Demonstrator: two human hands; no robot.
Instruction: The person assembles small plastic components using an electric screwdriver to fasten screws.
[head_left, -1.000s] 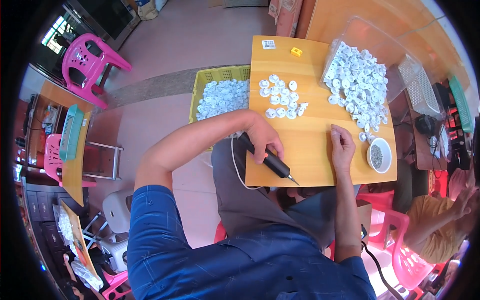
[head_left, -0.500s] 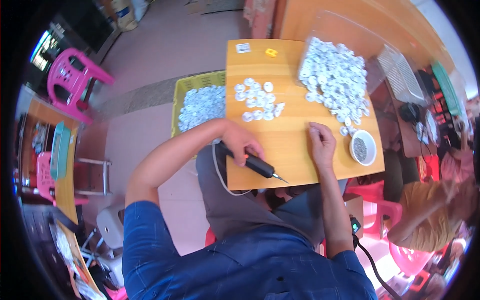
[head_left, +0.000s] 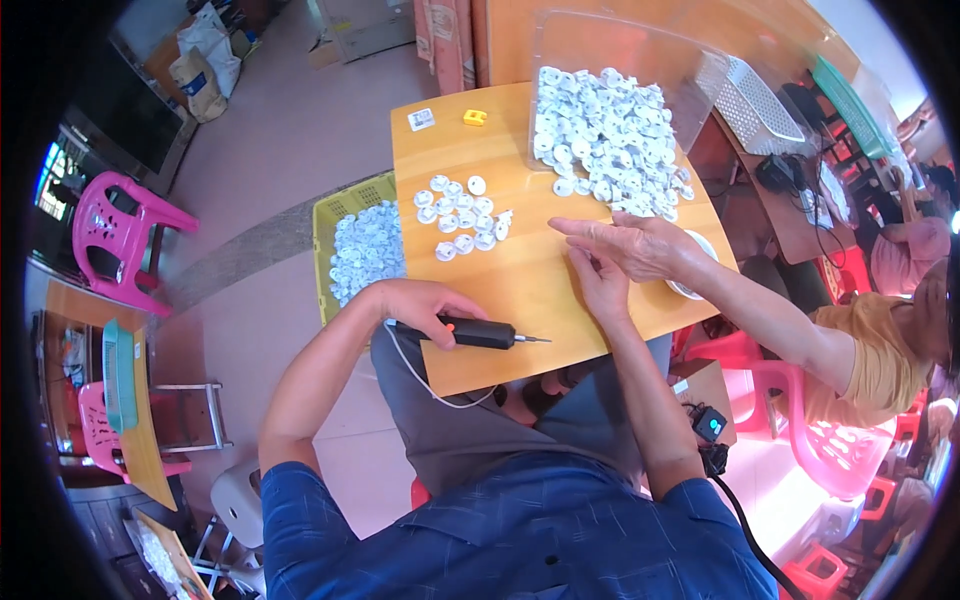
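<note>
My left hand [head_left: 432,308] is wrapped round a black electric screwdriver [head_left: 484,334] near the table's front left. Its metal bit points right, and a pale cable hangs from its back end. To the right, my right hand [head_left: 604,292] is over the table with its fingers curled in; whatever they may hold is hidden. Another person's hand [head_left: 630,245] reaches in from the right, fingers stretched out, just beyond and partly over my fingertips. Small round white parts [head_left: 465,220] lie grouped at the table's left. A white bowl [head_left: 709,247] is mostly hidden behind that person's forearm.
A clear bin [head_left: 690,110] lies at the far right of the wooden table [head_left: 520,275], with many white parts [head_left: 610,135] spilling out. A yellow crate [head_left: 325,245] of similar parts stands left of the table. A small yellow piece [head_left: 475,118] sits near the far edge.
Another person's arm has come in from the right over the table, covering much of the bowl. The screwdriver has turned more level. The whole view has shifted.
</note>
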